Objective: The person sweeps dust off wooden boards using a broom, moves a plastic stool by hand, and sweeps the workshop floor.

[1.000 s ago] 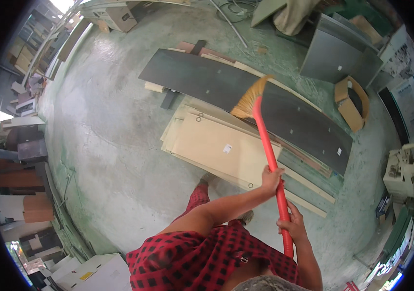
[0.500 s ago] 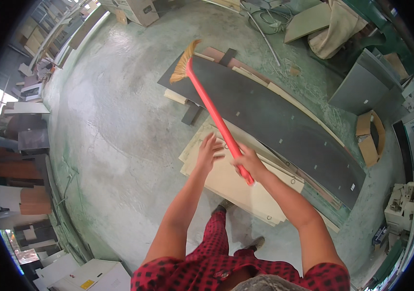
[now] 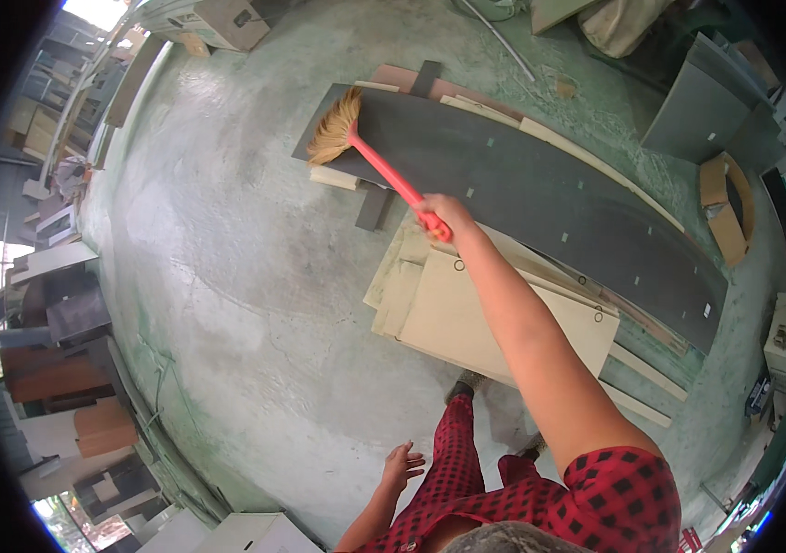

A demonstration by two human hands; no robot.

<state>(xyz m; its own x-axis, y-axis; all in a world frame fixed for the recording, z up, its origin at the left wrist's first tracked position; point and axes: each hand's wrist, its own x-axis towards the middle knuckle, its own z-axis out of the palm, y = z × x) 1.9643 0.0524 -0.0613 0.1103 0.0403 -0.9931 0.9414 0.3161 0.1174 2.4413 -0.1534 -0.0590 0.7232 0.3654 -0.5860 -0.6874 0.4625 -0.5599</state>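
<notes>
My right hand (image 3: 441,217) is closed round the end of the red handle of a broom (image 3: 384,169), with the arm stretched out ahead. The broom's tan bristles (image 3: 338,126) fan out over the far left end of a long dark grey panel (image 3: 513,180); whether they touch it I cannot tell. Low in the picture, beside my leg, my left hand (image 3: 402,467) hangs with its fingers apart and nothing in it. Cream boards (image 3: 476,309) lie stacked on the near side of the dark panel, under my right forearm.
Leaning grey sheets (image 3: 702,101) and an open cardboard box (image 3: 723,207) stand to the right. Board offcuts (image 3: 61,369) line the left side. A metal pipe (image 3: 499,41) lies at the back. My feet stand on the concrete floor (image 3: 218,304) near the cream boards.
My left hand has dropped from beside the broom handle to my side. My right hand has reached farther forward, and the bristles have tilted down toward the dark panel's end.
</notes>
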